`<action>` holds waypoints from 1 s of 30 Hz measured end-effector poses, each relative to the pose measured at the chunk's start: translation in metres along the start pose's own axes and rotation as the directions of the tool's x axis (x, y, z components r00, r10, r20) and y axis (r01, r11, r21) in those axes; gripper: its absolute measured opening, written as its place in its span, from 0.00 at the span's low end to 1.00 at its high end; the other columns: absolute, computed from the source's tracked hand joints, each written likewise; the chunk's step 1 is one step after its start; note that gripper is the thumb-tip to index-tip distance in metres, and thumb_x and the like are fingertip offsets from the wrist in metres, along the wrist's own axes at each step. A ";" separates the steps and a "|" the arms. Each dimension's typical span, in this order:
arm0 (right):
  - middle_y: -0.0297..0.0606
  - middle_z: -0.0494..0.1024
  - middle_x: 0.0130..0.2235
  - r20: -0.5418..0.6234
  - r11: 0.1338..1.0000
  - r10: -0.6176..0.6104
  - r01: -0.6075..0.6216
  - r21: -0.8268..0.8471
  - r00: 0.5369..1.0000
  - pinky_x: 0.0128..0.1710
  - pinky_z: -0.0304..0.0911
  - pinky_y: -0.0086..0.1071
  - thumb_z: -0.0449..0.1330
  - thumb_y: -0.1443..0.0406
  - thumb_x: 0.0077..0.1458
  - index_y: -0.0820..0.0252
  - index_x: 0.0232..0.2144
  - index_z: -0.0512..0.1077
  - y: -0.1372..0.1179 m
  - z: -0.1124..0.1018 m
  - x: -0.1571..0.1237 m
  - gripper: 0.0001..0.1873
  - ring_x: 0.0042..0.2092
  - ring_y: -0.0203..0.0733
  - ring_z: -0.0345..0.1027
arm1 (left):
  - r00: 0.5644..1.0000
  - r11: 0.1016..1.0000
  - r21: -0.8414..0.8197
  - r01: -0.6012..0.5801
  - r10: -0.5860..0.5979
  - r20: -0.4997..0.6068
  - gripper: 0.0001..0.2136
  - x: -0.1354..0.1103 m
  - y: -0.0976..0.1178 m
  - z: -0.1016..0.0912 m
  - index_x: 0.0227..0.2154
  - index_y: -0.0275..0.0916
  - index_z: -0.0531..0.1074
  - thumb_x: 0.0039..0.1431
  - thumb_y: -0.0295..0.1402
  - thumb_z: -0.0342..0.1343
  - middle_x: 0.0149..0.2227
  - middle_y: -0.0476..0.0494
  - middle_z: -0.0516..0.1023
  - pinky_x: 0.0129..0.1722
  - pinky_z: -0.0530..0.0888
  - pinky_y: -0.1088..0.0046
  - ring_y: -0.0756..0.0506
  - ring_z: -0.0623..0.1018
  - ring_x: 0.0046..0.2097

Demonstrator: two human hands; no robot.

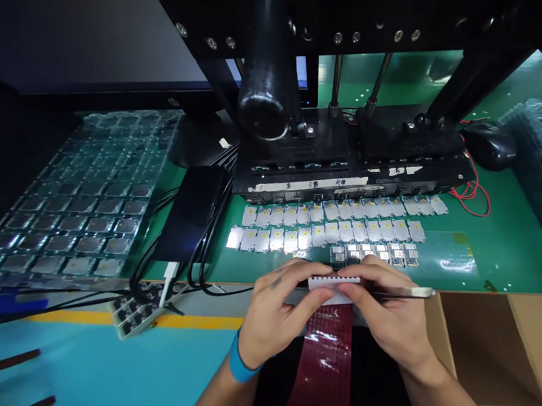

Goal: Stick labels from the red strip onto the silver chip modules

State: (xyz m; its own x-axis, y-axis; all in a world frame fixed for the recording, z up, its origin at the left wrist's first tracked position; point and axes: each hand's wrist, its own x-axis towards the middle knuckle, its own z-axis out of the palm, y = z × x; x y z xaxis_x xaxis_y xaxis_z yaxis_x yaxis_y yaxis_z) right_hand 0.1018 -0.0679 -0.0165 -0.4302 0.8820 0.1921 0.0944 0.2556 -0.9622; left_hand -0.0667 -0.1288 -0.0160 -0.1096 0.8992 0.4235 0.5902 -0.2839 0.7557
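Observation:
My left hand (280,306) and my right hand (384,306) meet at the table's front edge, both pinching a small white strip (328,283) at the top of a dark red perforated tape (329,357) that runs down toward me. A thin metal tweezer (407,291) lies across my right hand, pointing right. A blue band circles my left wrist. Just beyond my fingers lie two rows of small silver modules with yellow dots (328,224) and a short row of bare circuit boards (377,254).
A black test fixture (345,164) with a lever handle (266,81) stands behind the modules. A clear tray of chips (84,199) sits left, black cables (196,247) beside it. A cardboard box (495,348) is at right, a mouse (487,144) and red wires (474,192) behind.

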 end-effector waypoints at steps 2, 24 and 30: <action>0.30 0.76 0.27 -0.004 1.000 -0.001 0.001 0.000 1.000 0.23 0.61 0.26 0.67 0.67 0.57 0.53 0.35 0.80 -0.001 0.000 0.001 0.03 0.26 0.32 0.68 | 0.999 1.000 -0.022 0.013 -0.014 -0.032 0.05 -0.001 0.000 0.001 0.40 0.43 0.75 0.68 0.37 0.56 0.33 0.51 0.83 0.33 0.80 0.74 0.51 0.81 0.33; 0.29 0.75 0.30 0.063 0.999 0.026 -0.029 0.046 0.998 0.24 0.59 0.25 0.67 0.63 0.57 0.50 0.36 0.78 -0.005 0.000 0.003 0.03 0.24 0.28 0.62 | 0.999 0.997 -0.075 -0.015 0.011 -0.052 0.04 0.000 -0.002 0.003 0.38 0.41 0.75 0.68 0.33 0.57 0.30 0.51 0.81 0.31 0.78 0.75 0.51 0.80 0.31; 0.29 0.77 0.31 0.059 1.000 -0.003 0.002 0.029 0.998 0.24 0.60 0.24 0.66 0.66 0.58 0.52 0.36 0.77 -0.003 0.001 0.002 0.03 0.27 0.28 0.66 | 0.999 0.998 -0.064 -0.011 0.008 -0.046 0.04 -0.001 -0.002 0.004 0.38 0.41 0.75 0.68 0.33 0.57 0.30 0.51 0.81 0.32 0.79 0.73 0.51 0.80 0.31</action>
State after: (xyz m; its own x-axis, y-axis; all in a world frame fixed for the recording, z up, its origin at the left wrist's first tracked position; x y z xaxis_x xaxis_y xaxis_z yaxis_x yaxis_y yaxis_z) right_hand 0.0996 -0.0668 -0.0137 -0.4829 0.8562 0.1836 0.0679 0.2457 -0.9670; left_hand -0.0650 -0.1280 -0.0203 -0.1412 0.8806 0.4522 0.5391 -0.3147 0.7812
